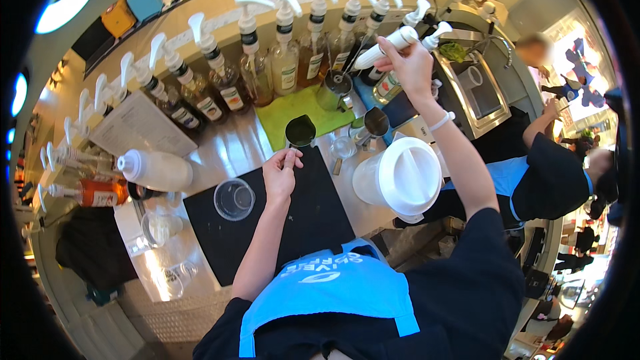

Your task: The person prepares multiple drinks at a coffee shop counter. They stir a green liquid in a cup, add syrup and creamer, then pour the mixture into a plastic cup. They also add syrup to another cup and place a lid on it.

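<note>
My left hand [281, 172] grips the handle of a small dark pitcher [300, 131] with a pouring lip, held over the top of a black mat [320, 195]. Raised at the upper right, my right hand [409, 62] is closed around a white handheld device [385, 49], whose tapered end points down and left towards a metal pitcher [336, 91] holding long-handled utensils. On the mat, left of my left forearm, stands a clear plastic cup [234, 199]. A large white lidded jug [409, 176] stands below my right forearm.
Pump-top syrup bottles [232, 92] curve along the counter's back, behind a green cloth [280, 119]. A white squeeze bottle [157, 170] lies left. A metal cup [376, 122] and small glass [343, 148] stand near the jug. A sink [475, 85] and a co-worker [555, 175] are right.
</note>
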Motion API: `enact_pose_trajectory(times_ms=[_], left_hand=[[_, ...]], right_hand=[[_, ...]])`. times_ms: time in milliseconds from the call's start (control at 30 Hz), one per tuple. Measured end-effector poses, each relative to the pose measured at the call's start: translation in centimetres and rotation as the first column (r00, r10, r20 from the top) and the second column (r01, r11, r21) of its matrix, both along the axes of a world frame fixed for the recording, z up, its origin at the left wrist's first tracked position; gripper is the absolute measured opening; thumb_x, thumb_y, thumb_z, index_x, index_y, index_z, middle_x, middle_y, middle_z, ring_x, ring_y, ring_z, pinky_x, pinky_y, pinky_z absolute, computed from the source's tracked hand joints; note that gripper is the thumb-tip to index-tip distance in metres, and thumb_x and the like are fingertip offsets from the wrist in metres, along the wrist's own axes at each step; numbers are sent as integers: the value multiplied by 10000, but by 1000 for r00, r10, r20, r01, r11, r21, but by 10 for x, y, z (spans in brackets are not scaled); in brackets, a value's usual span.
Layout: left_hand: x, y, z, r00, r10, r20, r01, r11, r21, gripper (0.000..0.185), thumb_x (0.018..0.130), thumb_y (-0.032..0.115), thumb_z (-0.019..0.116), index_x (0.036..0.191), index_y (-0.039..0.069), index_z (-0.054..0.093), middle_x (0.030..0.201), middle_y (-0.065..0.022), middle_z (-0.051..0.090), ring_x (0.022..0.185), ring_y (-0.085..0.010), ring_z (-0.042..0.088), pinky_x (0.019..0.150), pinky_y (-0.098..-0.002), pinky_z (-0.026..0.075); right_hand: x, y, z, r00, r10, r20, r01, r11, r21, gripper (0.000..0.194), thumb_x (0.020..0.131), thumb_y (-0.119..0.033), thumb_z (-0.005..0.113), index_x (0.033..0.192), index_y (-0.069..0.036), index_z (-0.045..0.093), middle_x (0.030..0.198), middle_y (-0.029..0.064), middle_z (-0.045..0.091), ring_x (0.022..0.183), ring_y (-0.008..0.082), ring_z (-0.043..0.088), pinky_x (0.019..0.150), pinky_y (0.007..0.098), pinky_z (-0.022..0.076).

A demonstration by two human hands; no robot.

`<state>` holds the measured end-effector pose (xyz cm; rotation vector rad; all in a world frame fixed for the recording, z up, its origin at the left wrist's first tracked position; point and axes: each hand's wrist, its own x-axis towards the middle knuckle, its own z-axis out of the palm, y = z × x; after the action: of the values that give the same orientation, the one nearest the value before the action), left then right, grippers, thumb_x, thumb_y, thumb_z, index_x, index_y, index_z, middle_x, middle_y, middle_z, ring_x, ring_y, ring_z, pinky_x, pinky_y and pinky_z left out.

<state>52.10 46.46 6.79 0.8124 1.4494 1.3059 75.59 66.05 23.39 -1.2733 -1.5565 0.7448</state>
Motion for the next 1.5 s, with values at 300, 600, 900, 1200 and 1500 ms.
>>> enact_pose_trajectory(times_ms=[300,600,900,1200,1500], left_hand=[[20,-110,-6,982,108,154,-95,991,-90,192,1060,116,591,1042,-16,730,825,-16,705,836,-78,620,858,-263,468],[38,-135,-43,991,122,-60,-128,986,-106,151,932,125,761,1071,110,818,902,-54,653,884,-169,634,855,-301,507],[-15,-184,-46,866,214,-451,-342,913,-223,302,925,255,788,1042,-5,688,1050,-131,617,919,-207,673,815,-354,567],[-185,-224,-86,358,791,-497,-863,483,147,811,839,220,866,1424,-81,391,1334,-234,510,1208,-326,579,1023,-425,512],[-236,-193,-102,346,884,-313,-904,404,142,1023,703,202,973,1459,-91,350,1455,-221,446,1351,-306,497,1136,-411,451]], right_hand=[[-3,68,-75,982,26,-187,-133,798,-588,480,970,-242,749,1139,181,597,998,225,733,952,290,767,801,329,650],[1,-232,-22,834,549,47,-421,691,-588,376,1095,-313,523,1127,17,699,1041,138,734,692,170,735,531,276,567],[-77,-280,-206,942,273,-194,-329,641,-694,388,1026,-291,675,1196,58,669,1056,127,740,884,169,756,630,244,584],[-99,-298,-223,829,80,-553,-438,707,-555,242,1103,-260,530,953,-82,597,826,13,632,705,56,564,557,212,467],[-86,-333,-214,962,264,-75,-268,849,-455,341,1083,-274,571,855,-22,594,699,-14,532,656,55,477,575,251,385]])
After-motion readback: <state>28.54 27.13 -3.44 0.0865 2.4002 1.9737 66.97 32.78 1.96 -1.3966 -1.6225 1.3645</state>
